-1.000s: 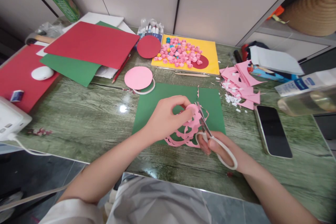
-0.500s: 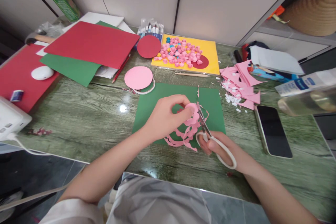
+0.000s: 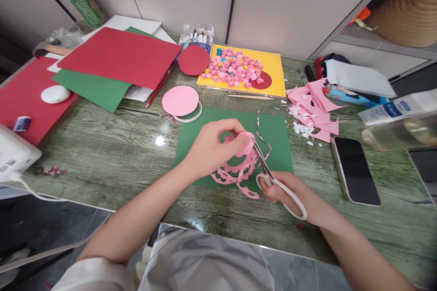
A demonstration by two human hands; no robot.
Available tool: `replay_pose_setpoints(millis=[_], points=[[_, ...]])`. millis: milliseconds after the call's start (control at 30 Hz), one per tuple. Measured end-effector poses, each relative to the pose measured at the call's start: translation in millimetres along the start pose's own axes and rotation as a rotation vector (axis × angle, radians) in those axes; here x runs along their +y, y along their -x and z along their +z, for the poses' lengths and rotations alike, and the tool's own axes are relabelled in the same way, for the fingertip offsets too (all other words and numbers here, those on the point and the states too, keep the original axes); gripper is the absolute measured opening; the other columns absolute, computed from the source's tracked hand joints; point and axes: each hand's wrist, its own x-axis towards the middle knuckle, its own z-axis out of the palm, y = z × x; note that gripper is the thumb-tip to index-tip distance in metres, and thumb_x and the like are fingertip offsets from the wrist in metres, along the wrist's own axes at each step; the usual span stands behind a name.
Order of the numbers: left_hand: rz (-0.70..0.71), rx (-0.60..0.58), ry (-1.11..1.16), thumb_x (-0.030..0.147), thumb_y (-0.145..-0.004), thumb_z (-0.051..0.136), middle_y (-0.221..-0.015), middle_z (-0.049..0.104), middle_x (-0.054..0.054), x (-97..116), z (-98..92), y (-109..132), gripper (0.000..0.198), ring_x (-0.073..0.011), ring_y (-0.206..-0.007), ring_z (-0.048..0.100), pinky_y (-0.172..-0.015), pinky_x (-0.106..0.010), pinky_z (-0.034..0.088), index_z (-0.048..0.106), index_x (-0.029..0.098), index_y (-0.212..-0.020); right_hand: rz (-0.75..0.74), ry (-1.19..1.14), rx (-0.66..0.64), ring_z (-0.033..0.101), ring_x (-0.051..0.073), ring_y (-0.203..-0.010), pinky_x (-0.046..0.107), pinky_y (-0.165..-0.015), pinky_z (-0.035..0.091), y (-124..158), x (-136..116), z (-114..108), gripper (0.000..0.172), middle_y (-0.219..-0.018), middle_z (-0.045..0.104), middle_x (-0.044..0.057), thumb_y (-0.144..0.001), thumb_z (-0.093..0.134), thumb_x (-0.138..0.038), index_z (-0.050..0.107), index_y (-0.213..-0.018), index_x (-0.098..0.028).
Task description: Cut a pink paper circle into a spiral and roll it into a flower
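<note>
pinching pink paper (image 3: 250, 144) in left hand (image 3: 213, 148), scissors (image 3: 266, 167) in right hand (image 3: 300, 190), tube label (image 3: 396, 108) illegible

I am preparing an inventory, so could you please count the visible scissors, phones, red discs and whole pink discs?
Scissors: 1
Phone: 1
Red discs: 2, one partly covered
Whole pink disc: 1
Total: 5
</note>
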Motion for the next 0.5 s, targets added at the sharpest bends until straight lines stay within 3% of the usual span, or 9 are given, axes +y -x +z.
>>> replay_pose_setpoints(millis=[133, 500], points=[[-0.007, -0.031, 0.014, 0.024, -0.081, 0.051, -0.078, 0.064, -0.003, 1, -3.6, -1, 0.016, -0.0125, -0.075, 0.056, -0.070, -0.025, 0.043, 0.059, 0.014, -0.071, -0.027, 0.030, 0.003, 0.027, 0.011, -0.056, 0.024, -0.052, 0.022, 0, -5, 0, 0.045, -0.063, 0.033, -0.004, -0.082, 0.045, -0.061, 0.041, -0.065, -0.019], [-0.039, -0.191, -0.037, 0.027, -0.081, 0.052, -0.077, 0.063, -0.002, 6, -16.6, -1, 0.018, -0.0100, -0.069, 0.055, -0.063, -0.022, 0.042, 0.058, 0.014, -0.071, 0.112, 0.194, -0.057, 0.021, 0.010, -0.057, 0.024, -0.050, 0.017, 4, -9, -6, 0.048, -0.062, 0.025, -0.005, -0.081, 0.042, -0.064, 0.033, -0.065, -0.020]])
